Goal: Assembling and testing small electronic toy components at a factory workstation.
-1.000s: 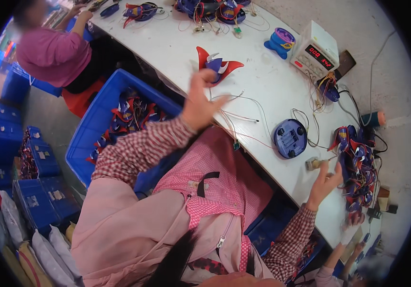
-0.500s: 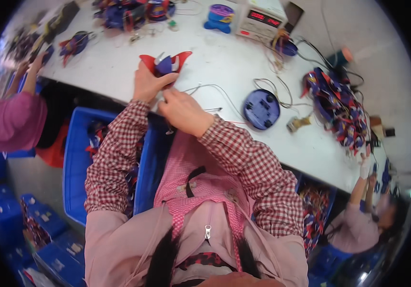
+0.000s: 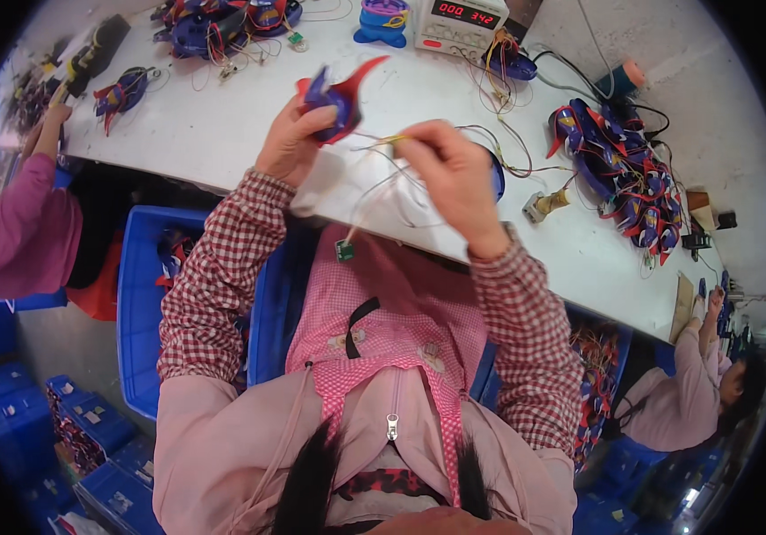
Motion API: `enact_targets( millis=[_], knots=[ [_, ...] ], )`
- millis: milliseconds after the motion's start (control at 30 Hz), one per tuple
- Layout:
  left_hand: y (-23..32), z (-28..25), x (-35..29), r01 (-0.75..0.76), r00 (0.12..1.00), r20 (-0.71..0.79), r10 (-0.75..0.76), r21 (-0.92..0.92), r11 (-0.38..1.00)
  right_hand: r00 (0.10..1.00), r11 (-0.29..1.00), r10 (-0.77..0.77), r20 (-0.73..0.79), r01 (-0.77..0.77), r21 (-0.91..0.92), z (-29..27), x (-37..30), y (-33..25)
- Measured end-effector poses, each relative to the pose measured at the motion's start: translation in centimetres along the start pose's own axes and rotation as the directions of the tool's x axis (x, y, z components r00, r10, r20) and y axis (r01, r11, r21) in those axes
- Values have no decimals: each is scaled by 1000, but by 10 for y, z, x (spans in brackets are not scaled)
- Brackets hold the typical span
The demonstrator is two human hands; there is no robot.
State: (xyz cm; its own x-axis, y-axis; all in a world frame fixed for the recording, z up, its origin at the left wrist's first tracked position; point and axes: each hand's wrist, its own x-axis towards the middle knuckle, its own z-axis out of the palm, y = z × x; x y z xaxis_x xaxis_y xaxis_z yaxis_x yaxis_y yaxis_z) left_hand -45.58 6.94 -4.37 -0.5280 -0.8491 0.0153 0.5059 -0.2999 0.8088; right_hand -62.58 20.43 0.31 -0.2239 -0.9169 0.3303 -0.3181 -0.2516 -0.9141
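My left hand is closed round a red and blue plastic toy part with curved red wings, held up over the near side of the table. Thin wires run from the part toward my right hand, whose fingertips are pinched on them. From these wires a small green circuit board dangles past the table edge, over my pink apron. A round blue base lies behind my right hand and is mostly hidden by it. Beside that base is a small metal and yellow component.
White table with a power supply, a blue tub and piles of wired toy parts. Blue crates stand below its edge. Co-workers sit at left and right.
My right hand has moved away from my left, to the right, drawing the wires out. The toy part is turned and raised, and the circuit board now hangs in view.
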Motion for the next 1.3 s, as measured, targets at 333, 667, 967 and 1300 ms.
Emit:
enact_targets(
  millis=[333, 667, 967, 1300],
  knots=[
    [-72, 81, -3, -45, 934, 329, -136, 487, 872, 966, 625, -101, -238, -124, -771, -85, -13, 76],
    [-110, 82, -26, -493, 867, 369, 336, 734, 467, 955, 946, 40, -295, -131, -297, -103, -42, 104],
    [7, 46, -184, -86, 996, -13, 85, -94, 992, 974, 997, 44, 224, -56, 44, 31, -55, -74],
    [53, -210, -344, 84, 753, -653, 87, 227, 970, 651, 874, 405, 642, -481, -63, 55, -64, -19]
  ],
)
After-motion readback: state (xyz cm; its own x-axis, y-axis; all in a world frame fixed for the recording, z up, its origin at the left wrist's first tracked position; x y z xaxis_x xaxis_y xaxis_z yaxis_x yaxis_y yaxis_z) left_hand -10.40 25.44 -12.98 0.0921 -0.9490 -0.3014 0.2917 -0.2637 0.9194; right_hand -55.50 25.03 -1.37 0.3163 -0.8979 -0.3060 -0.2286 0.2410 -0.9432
